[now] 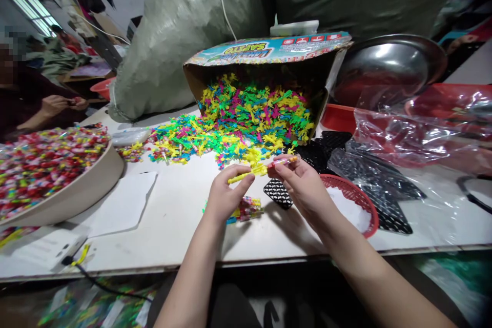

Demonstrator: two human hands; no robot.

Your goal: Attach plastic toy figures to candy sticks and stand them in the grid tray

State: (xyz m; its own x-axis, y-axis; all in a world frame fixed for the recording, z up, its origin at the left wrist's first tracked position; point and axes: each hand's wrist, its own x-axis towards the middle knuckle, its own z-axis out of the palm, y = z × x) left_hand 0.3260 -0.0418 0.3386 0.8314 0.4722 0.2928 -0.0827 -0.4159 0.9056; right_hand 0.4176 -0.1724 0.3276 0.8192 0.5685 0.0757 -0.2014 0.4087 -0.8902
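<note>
My left hand is closed on a yellow plastic toy piece, pinched between thumb and fingers. Facing it, my right hand pinches a small clear tube with red and pink contents. The yellow piece and the tube meet end to end between the hands, or nearly so; I cannot tell whether they are joined. On the table below lie several similar filled tubes, partly hidden by my left hand. A black patterned pad sits under my right hand.
An open carton on its side spills colourful plastic pieces onto the white table. At left stands a round tray heaped with small tubes. A red basket, plastic bags and a co-worker's hands are also visible.
</note>
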